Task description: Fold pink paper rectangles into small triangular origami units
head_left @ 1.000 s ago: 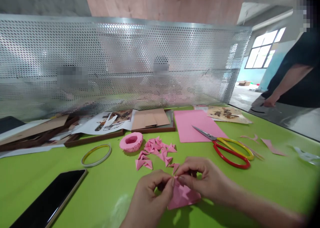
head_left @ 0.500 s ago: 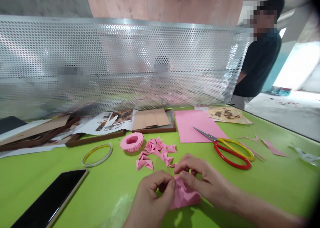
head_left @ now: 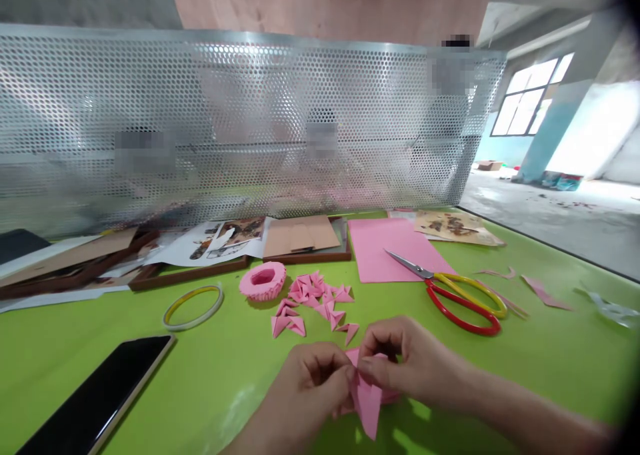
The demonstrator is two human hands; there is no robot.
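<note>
Between both hands, near the table's front edge, is a folded piece of pink paper (head_left: 369,405) with a pointed end hanging down. My left hand (head_left: 313,388) pinches it from the left, thumb against fingers. From the right, my right hand (head_left: 397,356) pinches the same piece, its fingertips close to the left ones. More pink paper shows beneath, partly hidden. Just beyond the hands lie several small folded pink pieces (head_left: 313,292), and a pink ring of folded paper (head_left: 263,282) sits to their left.
Scissors (head_left: 440,285) rest partly on a pink sheet (head_left: 377,242) at the right. A tape roll (head_left: 193,308) and a phone (head_left: 100,395) lie left. Frames and papers line a perforated metal screen (head_left: 250,128); people show behind it. Paper scraps (head_left: 545,294) lie right.
The pink paper between my hands now shows a pointed flap hanging down. My right hand has shifted slightly right, uncovering a small folded piece. The person at the right has moved left behind the screen.
</note>
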